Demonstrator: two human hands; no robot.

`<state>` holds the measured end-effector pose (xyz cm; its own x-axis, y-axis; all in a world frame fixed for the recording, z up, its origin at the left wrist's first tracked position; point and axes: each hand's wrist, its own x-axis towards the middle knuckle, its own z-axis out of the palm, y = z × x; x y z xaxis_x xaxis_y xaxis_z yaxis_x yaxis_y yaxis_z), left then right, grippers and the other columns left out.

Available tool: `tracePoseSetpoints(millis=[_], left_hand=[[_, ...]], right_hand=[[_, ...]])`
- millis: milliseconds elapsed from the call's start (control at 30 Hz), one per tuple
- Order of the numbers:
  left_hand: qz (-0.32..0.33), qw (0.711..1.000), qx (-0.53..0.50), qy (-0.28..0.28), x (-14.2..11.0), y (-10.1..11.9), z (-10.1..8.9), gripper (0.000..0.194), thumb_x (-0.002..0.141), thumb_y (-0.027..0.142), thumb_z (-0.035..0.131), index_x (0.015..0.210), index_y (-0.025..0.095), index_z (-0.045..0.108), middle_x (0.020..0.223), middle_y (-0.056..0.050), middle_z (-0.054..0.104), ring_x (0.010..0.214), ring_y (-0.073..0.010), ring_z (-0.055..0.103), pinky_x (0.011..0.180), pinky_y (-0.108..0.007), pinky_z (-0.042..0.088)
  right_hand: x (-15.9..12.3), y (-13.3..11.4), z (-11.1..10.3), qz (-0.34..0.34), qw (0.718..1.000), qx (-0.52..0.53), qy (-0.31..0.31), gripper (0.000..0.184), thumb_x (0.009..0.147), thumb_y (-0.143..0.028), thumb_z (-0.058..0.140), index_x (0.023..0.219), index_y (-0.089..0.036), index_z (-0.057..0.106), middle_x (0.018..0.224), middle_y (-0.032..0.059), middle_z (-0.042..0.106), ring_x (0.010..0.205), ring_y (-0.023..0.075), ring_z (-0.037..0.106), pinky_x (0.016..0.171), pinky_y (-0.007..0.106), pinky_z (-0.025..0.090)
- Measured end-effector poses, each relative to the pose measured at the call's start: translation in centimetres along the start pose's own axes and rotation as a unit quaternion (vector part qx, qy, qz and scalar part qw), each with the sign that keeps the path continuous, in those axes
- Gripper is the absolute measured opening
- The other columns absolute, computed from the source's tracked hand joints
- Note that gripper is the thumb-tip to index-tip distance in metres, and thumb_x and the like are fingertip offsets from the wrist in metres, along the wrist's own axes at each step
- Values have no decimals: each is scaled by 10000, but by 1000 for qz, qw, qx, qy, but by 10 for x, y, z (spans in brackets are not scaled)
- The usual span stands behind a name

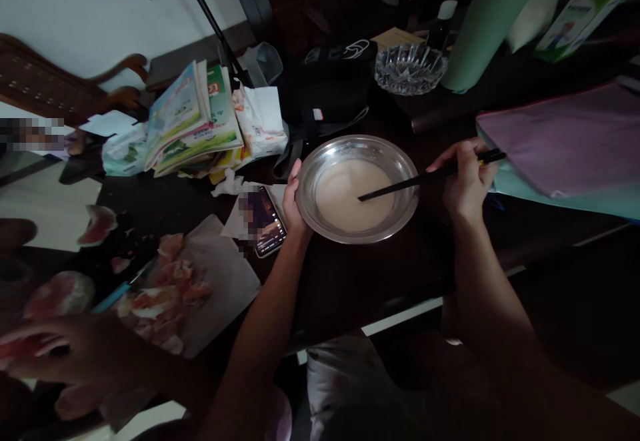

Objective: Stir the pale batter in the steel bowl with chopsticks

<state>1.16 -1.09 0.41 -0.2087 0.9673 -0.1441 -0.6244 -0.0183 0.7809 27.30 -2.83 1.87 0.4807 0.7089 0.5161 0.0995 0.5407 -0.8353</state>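
A round stainless steel bowl stands over the dark table, holding a pale, creamy liquid. My left hand grips its left rim, thumb up at the side and the other fingers hidden under or behind the metal. In my right hand are dark chopsticks, slanting down to the left with their tips in the liquid. They lie so close together that I cannot tell them apart clearly. Just left of the bowl lies a phone with its screen lit.
Another person's hand holds a reddish fruit piece at lower left, near fruit peels and a blue-handled knife. Books and a tissue pack stand behind. A glass ashtray and purple folder lie rightward.
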Motion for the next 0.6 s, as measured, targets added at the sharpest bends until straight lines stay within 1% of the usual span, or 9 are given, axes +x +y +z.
tracePoseSetpoints(millis=[100, 167, 233, 267, 333, 400, 467, 533, 600], left_hand=[[3, 1000, 6, 2, 1, -1, -2, 295, 888, 235, 528, 1081, 263, 749, 1164, 8, 755, 1258, -197, 608, 1087, -317, 448], [4, 1000, 13, 2, 2, -2, -3, 292, 865, 258, 560, 1090, 272, 745, 1179, 1, 751, 1258, -199, 612, 1092, -320, 448], [5, 1000, 19, 3, 3, -2, -3, 285, 856, 269, 571, 1083, 272, 743, 1196, -5, 746, 1270, -202, 604, 1097, -317, 445], [6, 1000, 19, 3, 3, -2, -3, 282, 856, 268, 570, 1078, 268, 743, 1208, -9, 743, 1277, -203, 600, 1101, -315, 441], [5, 1000, 16, 3, 2, -1, -2, 283, 862, 257, 557, 1076, 258, 742, 1226, -13, 736, 1282, -203, 595, 1105, -310, 435], [2, 1000, 14, 4, 2, -1, -1, 294, 868, 248, 544, 1088, 252, 739, 1230, -11, 736, 1278, -200, 596, 1100, -301, 435], [2, 1000, 17, 6, 1, -1, -1, 305, 870, 250, 539, 1104, 248, 735, 1227, -7, 738, 1279, -197, 594, 1092, -294, 438], [6, 1000, 17, 6, 1, -1, -1, 310, 864, 250, 543, 1108, 242, 733, 1228, -7, 738, 1283, -201, 590, 1091, -293, 437], [9, 1000, 12, 3, 1, -1, -2, 308, 858, 247, 548, 1104, 238, 734, 1224, -12, 738, 1278, -208, 593, 1092, -302, 434]], right_hand=[[-3, -4, 3, 19, 999, 25, -37, 324, 908, -506, 635, 703, -256, 626, 574, -50, 587, 493, 134, 592, 536, 323, 473], [-5, -6, 6, 29, 996, 25, -77, 301, 910, -493, 640, 726, -256, 656, 614, -33, 634, 534, 145, 622, 574, 335, 499], [-6, -7, 7, 28, 995, 12, -100, 284, 909, -494, 643, 746, -264, 674, 660, -15, 670, 590, 163, 651, 620, 355, 520], [-6, -7, 7, 23, 995, 2, -102, 282, 909, -499, 641, 751, -268, 677, 674, -9, 679, 618, 172, 663, 638, 365, 524], [-4, -5, 5, 4, 997, -18, -80, 291, 911, -503, 637, 739, -271, 668, 669, -6, 676, 641, 181, 669, 657, 374, 518], [-2, -3, 2, -10, 999, -25, -39, 308, 917, -503, 626, 722, -266, 650, 634, -17, 648, 610, 170, 652, 634, 363, 500], [-1, -2, 0, -9, 1000, -12, -12, 321, 918, -502, 622, 710, -258, 629, 602, -34, 612, 555, 150, 617, 588, 341, 474], [-1, -2, 1, 6, 1000, 6, -16, 334, 916, -506, 619, 703, -250, 613, 591, -42, 597, 525, 139, 597, 561, 329, 464], [-3, -4, 3, 24, 999, 13, -45, 338, 911, -515, 626, 704, -248, 615, 601, -38, 613, 533, 144, 609, 567, 334, 483]])
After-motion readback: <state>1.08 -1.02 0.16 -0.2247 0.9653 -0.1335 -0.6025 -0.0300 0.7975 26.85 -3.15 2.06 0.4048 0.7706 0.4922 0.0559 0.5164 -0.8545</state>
